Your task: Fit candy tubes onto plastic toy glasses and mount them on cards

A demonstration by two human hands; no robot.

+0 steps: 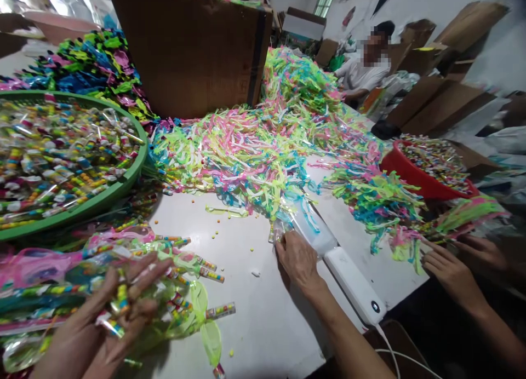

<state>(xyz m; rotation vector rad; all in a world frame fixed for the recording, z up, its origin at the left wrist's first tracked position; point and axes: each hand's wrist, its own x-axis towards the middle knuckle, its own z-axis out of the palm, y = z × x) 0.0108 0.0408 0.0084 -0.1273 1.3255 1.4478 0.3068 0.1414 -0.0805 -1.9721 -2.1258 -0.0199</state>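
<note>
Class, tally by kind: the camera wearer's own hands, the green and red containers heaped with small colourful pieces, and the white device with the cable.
Own hands: 2 (left hand, right hand)
Heaped containers: 2 (green basket, red tub)
White device: 1
Total: 5

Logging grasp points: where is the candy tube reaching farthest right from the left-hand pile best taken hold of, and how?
Probably pinch the candy tube across its slim middle, coming from the right: its free end points right over the white tabletop, while its left end meets yellow-green plastic.
</note>
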